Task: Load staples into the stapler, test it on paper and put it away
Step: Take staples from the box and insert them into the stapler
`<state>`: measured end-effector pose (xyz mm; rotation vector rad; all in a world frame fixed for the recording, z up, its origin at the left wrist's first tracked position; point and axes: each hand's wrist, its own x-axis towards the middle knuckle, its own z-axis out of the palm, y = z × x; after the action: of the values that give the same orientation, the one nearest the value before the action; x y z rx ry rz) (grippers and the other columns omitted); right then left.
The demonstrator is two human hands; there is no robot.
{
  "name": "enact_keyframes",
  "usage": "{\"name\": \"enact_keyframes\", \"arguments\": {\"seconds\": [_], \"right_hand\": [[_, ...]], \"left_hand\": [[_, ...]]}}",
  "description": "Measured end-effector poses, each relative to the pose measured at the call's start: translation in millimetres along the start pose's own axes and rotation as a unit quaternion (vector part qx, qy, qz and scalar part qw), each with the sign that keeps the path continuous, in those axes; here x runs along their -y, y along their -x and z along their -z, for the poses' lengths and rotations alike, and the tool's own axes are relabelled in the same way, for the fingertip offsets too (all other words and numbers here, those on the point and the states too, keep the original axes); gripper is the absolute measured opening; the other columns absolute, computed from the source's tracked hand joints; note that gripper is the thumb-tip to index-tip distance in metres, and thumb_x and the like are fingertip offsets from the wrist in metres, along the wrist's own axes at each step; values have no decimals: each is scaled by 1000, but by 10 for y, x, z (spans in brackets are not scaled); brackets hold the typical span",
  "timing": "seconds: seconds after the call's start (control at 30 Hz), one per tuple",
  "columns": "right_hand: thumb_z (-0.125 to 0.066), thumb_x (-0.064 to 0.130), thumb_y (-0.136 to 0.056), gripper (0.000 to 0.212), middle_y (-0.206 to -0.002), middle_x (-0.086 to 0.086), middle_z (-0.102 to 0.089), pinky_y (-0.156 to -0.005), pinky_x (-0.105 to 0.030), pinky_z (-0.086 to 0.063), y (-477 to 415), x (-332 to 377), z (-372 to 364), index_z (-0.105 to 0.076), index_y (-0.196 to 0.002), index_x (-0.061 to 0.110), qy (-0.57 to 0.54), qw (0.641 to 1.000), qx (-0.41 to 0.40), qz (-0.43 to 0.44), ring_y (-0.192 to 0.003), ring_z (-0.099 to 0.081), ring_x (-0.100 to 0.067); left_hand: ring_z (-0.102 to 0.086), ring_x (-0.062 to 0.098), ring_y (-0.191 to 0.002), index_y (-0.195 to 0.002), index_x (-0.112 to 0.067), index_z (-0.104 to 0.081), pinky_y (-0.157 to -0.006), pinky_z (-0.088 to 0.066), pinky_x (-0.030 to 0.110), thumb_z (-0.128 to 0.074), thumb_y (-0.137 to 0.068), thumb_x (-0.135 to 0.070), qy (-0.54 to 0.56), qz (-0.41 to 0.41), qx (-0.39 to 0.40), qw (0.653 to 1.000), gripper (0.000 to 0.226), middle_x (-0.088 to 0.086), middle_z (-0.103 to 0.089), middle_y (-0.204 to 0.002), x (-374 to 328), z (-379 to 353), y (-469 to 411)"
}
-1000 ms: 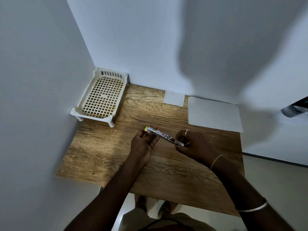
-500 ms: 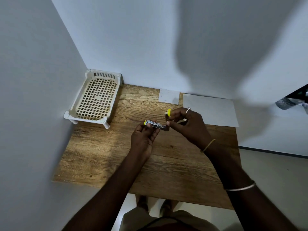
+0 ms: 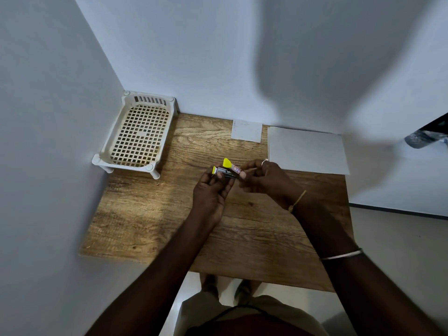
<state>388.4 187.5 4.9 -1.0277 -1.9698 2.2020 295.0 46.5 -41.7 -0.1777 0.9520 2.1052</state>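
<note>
The stapler [image 3: 225, 172] is held above the middle of the bench [image 3: 150, 214], its yellow-tipped top arm swung up off the metal channel. It looks small, light and rigid, with slick metal and a sprung hinge that may snap shut, so it is best held by the sides of the base, fingers out of the channel. The left hand [image 3: 211, 190] grasps the base from below and the right hand [image 3: 264, 180] pinches the lifted arm. A paper sheet [image 3: 308, 151] lies far right, a small paper square [image 3: 246, 130] just left of it, and a lattice basket [image 3: 138, 137] far left.
</note>
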Motion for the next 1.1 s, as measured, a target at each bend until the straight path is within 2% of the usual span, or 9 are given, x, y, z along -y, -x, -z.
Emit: {"name": "enact_keyframes", "arguments": {"seconds": [0.07, 0.1, 0.23, 0.3, 0.43, 0.6, 0.8, 0.93, 1.1], "right_hand": [[-74, 9, -88, 17, -92, -20, -73, -77, -34, -62, 6, -27, 14, -72, -104, 5, -56, 998, 34, -22, -85, -73, -25], [-76, 9, -85, 18, -90, -19, -73, -76, -32, -62, 10, -39, 15, -74, -103, 4, -72, 996, 34, -25, -83, -73, -24], [-83, 17, -77, 26, -83, -17, -75, -66, -26, -59, 10, -85, 32, -76, -95, 0, -107, 994, -15, -23, -76, -72, -23], [-81, 8, -81, 21, -81, -17, -74, -65, -25, -59, -6, -115, 45, -75, -96, -4, -104, 994, -25, -19, -74, -71, -23], [-84, 9, -78, 23, -81, -19, -73, -66, -27, -59, -22, -140, 31, -76, -95, -4, -92, 995, -24, -16, -74, -70, -25], [-85, 11, -78, 25, -80, -17, -73, -67, -28, -58, -39, -191, 13, -75, -95, -5, -86, 996, -37, -12, -75, -69, -26], [-81, 13, -83, 28, -85, -16, -73, -69, -27, -57, -6, -229, 46, -73, -104, -4, -62, 998, -31, -2, -78, -69, -22], [-84, 16, -79, 24, -87, -15, -75, -71, -27, -58, 7, -226, 103, -76, -99, 4, -61, 997, -39, -1, -80, -71, -21], [-87, 22, -77, 15, -86, -14, -76, -69, -29, -60, 16, -226, 139, -80, -88, 16, -40, 998, -49, -1, -77, -72, -22]], "left_hand": [[-74, 19, -100, -115, -2, -61, -86, -60, 30, -54, -98, -10, -17, 9, 14, 1000, 21, 9, -76, -106, -23, 8, -3], [-73, 21, -102, -113, -2, -63, -87, -60, 31, -48, -103, -16, -20, 21, 15, 999, 23, 10, -76, -108, -57, 1, 9], [-71, 30, -111, -121, 3, -62, -91, -59, 36, -58, -88, -54, -64, 65, 12, 996, 66, 23, -72, -116, -190, 4, 71], [-71, 32, -111, -116, 1, -66, -90, -59, 37, -69, -86, -51, -110, 62, 10, 992, 60, 24, -73, -115, -193, 14, 95], [-75, 31, -99, -88, -10, -80, -79, -61, 34, -73, -91, -29, -137, 53, -21, 989, 20, 20, -77, -99, -174, -20, 99], [-75, 31, -99, -95, -6, -76, -80, -61, 33, -69, -94, -26, -153, 60, -19, 986, 21, 21, -76, -100, -162, -2, 87], [-74, 27, -100, -102, -5, -71, -92, -60, 37, -69, -93, -28, -154, 99, 33, 983, 25, 19, -75, -105, -210, -8, 55], [-72, 26, -102, -100, -9, -72, -93, -58, 36, -78, -80, -28, -171, 95, 60, 979, 28, 14, -75, -106, -244, 23, 25], [-73, 23, -100, -103, -10, -75, -87, -59, 35, -77, -87, -25, -214, 83, 58, 972, 22, 12, -75, -105, -225, 65, -22]]}}
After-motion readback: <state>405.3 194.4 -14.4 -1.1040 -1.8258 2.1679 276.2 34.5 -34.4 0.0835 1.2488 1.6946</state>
